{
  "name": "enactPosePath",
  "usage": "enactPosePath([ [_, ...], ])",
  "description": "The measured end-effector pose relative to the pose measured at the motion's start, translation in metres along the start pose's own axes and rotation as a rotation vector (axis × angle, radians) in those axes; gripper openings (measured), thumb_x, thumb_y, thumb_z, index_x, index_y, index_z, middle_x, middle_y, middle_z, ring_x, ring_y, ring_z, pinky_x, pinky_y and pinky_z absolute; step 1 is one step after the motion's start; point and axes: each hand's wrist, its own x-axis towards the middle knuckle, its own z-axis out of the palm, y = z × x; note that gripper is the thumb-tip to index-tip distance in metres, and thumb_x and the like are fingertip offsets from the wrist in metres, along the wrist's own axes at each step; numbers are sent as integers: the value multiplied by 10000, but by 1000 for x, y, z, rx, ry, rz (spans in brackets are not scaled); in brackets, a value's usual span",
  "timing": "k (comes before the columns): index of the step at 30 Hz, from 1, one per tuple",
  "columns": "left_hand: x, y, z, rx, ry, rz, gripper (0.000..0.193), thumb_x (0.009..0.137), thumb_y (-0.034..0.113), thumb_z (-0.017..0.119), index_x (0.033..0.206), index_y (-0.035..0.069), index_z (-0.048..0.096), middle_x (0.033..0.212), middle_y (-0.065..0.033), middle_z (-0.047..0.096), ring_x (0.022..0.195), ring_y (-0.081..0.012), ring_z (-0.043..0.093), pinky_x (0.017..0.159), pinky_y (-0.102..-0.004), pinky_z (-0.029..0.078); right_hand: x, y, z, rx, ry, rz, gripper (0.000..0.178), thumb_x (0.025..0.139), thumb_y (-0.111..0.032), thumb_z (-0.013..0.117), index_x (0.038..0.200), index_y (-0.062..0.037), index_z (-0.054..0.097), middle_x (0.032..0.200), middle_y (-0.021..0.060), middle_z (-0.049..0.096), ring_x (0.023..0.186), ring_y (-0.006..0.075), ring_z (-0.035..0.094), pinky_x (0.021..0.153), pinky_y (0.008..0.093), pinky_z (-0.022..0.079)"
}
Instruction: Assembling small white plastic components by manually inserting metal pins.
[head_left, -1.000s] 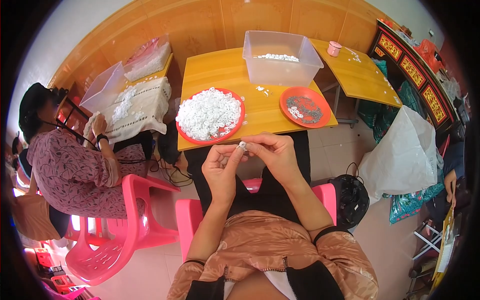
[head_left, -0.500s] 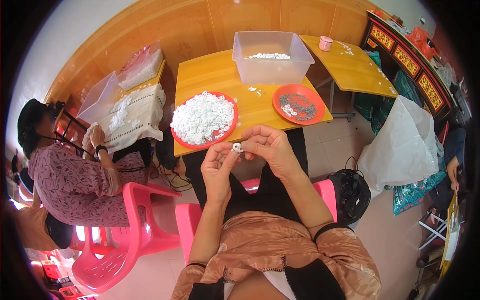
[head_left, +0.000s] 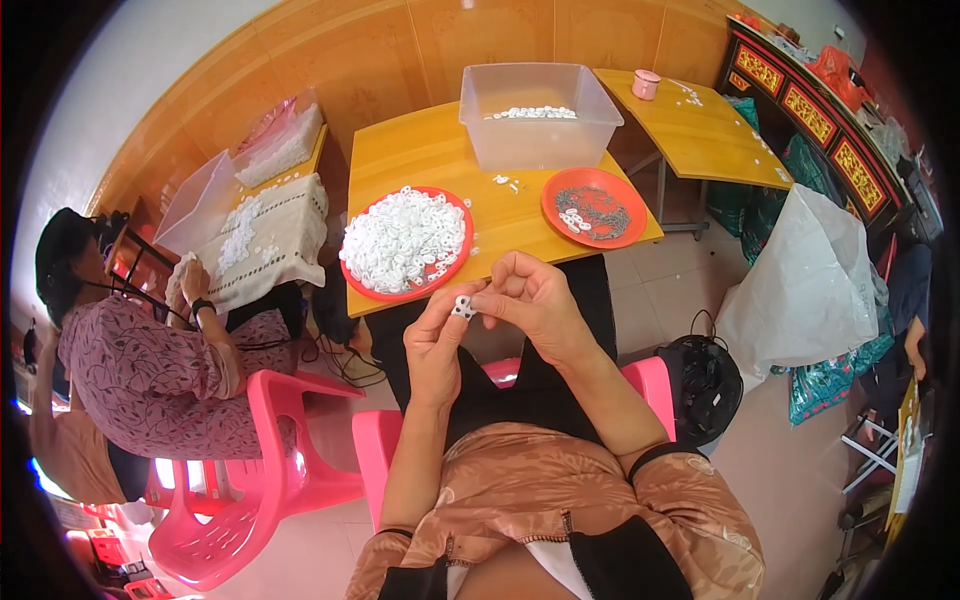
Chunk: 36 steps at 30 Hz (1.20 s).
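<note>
Close in front of me, above my lap, my left hand (head_left: pixel 433 335) pinches a small white plastic piece (head_left: pixel 463 307) with dark round holes. My right hand (head_left: pixel 540 312) meets it there, thumb and fingers pressed together at the piece's right side; whatever sits in that pinch is hidden. Beyond my left hand, a red plate (head_left: pixel 348 279) is heaped with small white ring-like plastic pieces (head_left: pixel 405 240). Farther right, an orange-red plate (head_left: pixel 632 232) carries small grey metal parts (head_left: pixel 605 212) and several white pieces. Both plates rest on the yellow wooden table (head_left: pixel 400 150).
A clear plastic bin (head_left: pixel 540 140) with white pieces stands at the table's back. Left, a person (head_left: pixel 160 370) works at a cloth-covered table (head_left: pixel 290 220). Right are a second table (head_left: pixel 690 140), a white sack (head_left: pixel 800 270) and a black bag (head_left: pixel 703 385). Pink chairs (head_left: pixel 260 450) stand nearby.
The white piece has turned between my fingers, so its dark holes now face up. Both hands stay together, shifted slightly left and down in view.
</note>
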Motion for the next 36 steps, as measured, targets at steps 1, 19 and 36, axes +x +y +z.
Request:
enactPosePath([
  [1, 0, -1, -1, 26, -1, -1, 305, 908, 134, 617, 1155, -46, 616, 1133, -112, 616, 1052, -163, 562, 935, -297, 415, 0, 0, 0, 0, -3, 0, 192, 819, 6, 691, 861, -62, 516, 783, 52, 644, 645, 86, 596, 601, 193, 462],
  [19, -3, -9, 5, -43, 178, 16, 292, 926, 139, 604, 1157, -40, 603, 1121, -97, 628, 930, -118, 570, 846, -259, 447, 2, 7, 1, -154, -173, 135, 251, 969, -231, 541, 915, -2, 629, 742, 24, 621, 548, 43, 511, 485, 181, 411],
  [36, -2, -3, -1, -249, 176, -37, 315, 938, 134, 584, 1184, -63, 574, 1184, -157, 614, 1028, -166, 603, 896, -277, 488, -3, 8, 13, -1031, -210, -430, 286, 928, -176, 534, 1110, 36, 473, 763, 234, 630, 694, 371, 644, 583, 438, 495],
])
